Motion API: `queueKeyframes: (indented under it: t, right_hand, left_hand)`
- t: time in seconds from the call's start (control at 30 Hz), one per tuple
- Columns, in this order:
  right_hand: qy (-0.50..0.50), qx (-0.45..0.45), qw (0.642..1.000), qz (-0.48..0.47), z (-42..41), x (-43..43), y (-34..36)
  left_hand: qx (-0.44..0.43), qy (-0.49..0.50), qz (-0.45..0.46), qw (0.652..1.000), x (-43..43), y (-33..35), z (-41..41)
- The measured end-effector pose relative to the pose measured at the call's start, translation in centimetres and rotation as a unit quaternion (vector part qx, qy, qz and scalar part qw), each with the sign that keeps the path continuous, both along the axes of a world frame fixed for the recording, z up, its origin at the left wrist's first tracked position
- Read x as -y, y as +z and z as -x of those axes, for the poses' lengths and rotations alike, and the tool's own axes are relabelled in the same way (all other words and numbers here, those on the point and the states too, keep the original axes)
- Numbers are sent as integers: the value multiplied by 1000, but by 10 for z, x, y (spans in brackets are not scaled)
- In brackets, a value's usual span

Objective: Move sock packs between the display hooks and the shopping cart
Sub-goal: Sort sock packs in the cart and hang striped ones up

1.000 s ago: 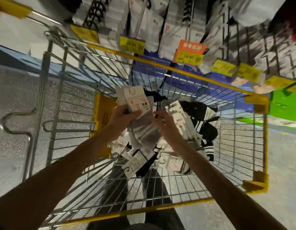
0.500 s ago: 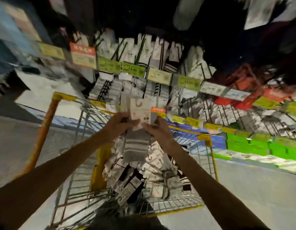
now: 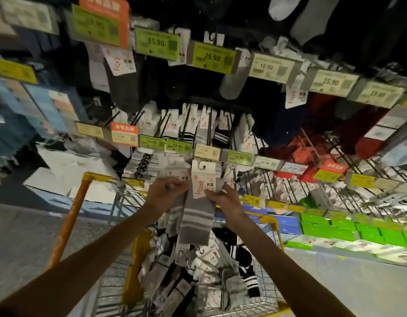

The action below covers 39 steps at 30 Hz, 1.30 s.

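A grey sock pack (image 3: 196,216) with white stripes and a white card header hangs in front of me, held up above the shopping cart (image 3: 269,291). My left hand (image 3: 166,191) pinches the header's left side, where further packs sit behind it. My right hand (image 3: 223,197) pinches the header's right lower corner. The cart below holds a heap of several sock packs (image 3: 204,275), white, grey and black striped. The display hooks (image 3: 186,124) with hanging sock packs stand just beyond and above the held pack.
Rows of price tags (image 3: 211,57) line the rack at several heights. Red packs (image 3: 300,152) hang to the right, green boxes (image 3: 348,229) lie on a low shelf at right. The cart's orange handle bar (image 3: 67,225) runs down the left. Grey floor lies on both sides.
Both hands lifted the grey sock pack out of the cart and up toward the rack. My view swung from down into the cart up to the display hooks.
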State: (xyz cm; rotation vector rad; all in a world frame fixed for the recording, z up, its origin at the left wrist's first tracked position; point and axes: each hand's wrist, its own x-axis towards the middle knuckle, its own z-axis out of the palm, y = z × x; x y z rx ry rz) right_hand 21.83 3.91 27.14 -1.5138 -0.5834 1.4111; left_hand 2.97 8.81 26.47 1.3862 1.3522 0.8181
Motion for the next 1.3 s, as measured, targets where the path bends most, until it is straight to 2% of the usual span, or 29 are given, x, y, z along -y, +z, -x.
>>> queueKeyframes:
  t: [0.13, 0.23, 0.4, 0.6, 0.7, 0.87, 1.07, 1.3]
  right_hand:
    - [4, -23, 998, 57, 4, 1, -26]
    - [-19, -29, 998, 55, 1, -10, -37]
    - [-13, -26, 1000, 12, -16, -36, -47]
    - [-7, -42, 996, -73, -34, -66, -55]
    - [-18, -50, 996, -74, -38, -82, -62]
    - [-32, 7, 995, -93, -35, -102, -72]
    - [-59, 6, 992, -108, -30, -103, -91]
    - [-73, 103, 989, -81, -25, -123, -88]
  left_hand:
    - [45, 18, 125, 991, 11, -28, 1]
    - [21, 24, 163, 986, 3, -43, -5]
    - [-26, 15, 138, 990, -27, -46, -25]
    - [-23, -7, 137, 990, -61, -48, -39]
    - [-6, 23, 162, 987, -72, -49, -44]
    - [12, 60, 160, 985, -88, -51, -51]
    - [-3, 38, 166, 985, -93, -58, -57]
    - [-3, 57, 155, 986, -108, -64, -52]
